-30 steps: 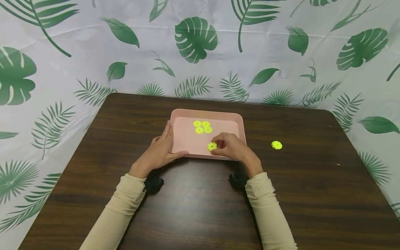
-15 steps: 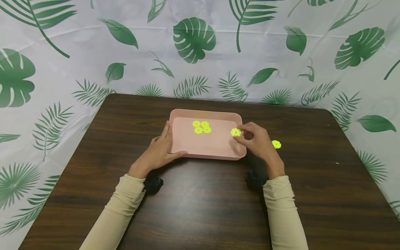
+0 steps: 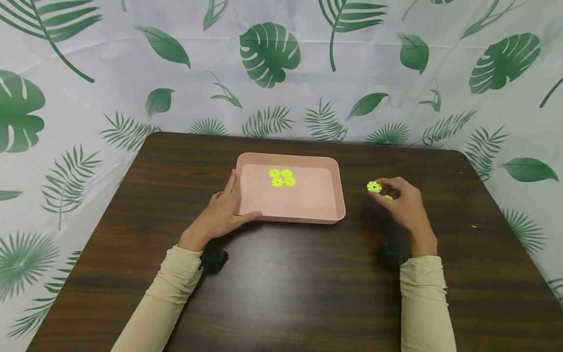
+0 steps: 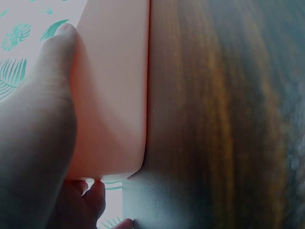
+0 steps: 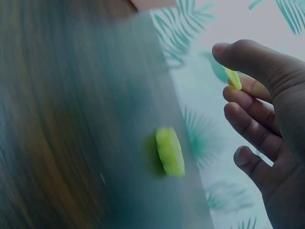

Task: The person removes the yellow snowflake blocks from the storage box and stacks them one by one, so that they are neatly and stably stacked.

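Note:
My right hand (image 3: 404, 208) pinches a yellow flower-shaped disc (image 3: 374, 187) between thumb and fingers, held right of the tray. In the right wrist view the disc (image 5: 233, 78) shows edge-on. Another yellow piece (image 5: 170, 151) lies on the table, partly hidden behind that hand in the head view; it looks thick from the side. My left hand (image 3: 220, 210) rests at the near left corner of the pink tray (image 3: 303, 208), straight fingers along its left side and thumb (image 4: 59, 62) on the front wall. Inside the tray, several yellow discs (image 3: 282, 178) lie clustered, touching or joined; I cannot tell which.
The dark wooden table (image 3: 281, 293) extends around the tray, and a small pale speck (image 3: 473, 226) lies to the right. Behind the table's far edge hangs a white cloth (image 3: 308, 88) printed with green leaves.
My right hand has carried its disc from over the tray's near right part out past the right wall, beside the piece on the table. My left hand stays at the tray corner.

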Available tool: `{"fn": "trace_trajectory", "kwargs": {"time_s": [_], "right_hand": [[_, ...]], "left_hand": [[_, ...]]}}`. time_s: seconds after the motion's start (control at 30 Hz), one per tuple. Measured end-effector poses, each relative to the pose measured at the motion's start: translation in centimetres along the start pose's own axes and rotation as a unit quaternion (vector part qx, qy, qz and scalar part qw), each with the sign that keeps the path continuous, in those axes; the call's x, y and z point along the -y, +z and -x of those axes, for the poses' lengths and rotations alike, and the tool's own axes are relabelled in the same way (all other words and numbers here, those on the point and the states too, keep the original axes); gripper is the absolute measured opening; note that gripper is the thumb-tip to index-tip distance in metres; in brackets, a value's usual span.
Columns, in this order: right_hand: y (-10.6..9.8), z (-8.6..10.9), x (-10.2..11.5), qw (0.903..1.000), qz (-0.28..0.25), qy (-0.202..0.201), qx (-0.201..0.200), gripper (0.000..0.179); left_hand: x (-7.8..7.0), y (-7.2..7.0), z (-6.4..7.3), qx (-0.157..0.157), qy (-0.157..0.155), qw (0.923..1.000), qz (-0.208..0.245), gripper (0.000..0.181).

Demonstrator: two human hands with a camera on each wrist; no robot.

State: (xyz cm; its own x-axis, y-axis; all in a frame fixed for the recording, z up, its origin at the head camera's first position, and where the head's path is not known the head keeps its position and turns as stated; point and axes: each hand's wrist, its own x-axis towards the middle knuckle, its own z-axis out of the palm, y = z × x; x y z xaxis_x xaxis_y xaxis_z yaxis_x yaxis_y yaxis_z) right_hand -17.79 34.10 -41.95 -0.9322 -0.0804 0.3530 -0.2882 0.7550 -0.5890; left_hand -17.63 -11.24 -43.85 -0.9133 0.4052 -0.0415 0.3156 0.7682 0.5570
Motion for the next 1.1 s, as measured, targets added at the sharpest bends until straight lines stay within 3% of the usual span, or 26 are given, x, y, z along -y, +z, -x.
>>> {"fn": "trace_trajectory", "kwargs": {"time_s": [0.23, 0.5, 0.77, 1.1], "right_hand": [[-1.9, 1.2, -2.0, 0.9986, 0.026, 0.044, -0.011, 0.032], [-2.3, 2.1, -3.8, 0.9936, 0.048, 0.097, 0.031, 0.038], [-2.0, 2.1, -3.8, 0.9913, 0.042, 0.107, 0.065, 0.042], [-2.0, 2.2, -4.0, 0.9898, 0.048, 0.114, 0.069, 0.043]], "left_hand": [[0.1, 0.1, 0.1, -0.002, 0.001, 1.0, 0.003, 0.118], [0.2, 0.1, 0.1, -0.001, 0.002, 1.0, 0.005, 0.117], [0.2, 0.1, 0.0, -0.002, 0.005, 1.0, 0.004, 0.116], [0.1, 0.0, 0.1, -0.003, 0.003, 1.0, 0.003, 0.117]]}}
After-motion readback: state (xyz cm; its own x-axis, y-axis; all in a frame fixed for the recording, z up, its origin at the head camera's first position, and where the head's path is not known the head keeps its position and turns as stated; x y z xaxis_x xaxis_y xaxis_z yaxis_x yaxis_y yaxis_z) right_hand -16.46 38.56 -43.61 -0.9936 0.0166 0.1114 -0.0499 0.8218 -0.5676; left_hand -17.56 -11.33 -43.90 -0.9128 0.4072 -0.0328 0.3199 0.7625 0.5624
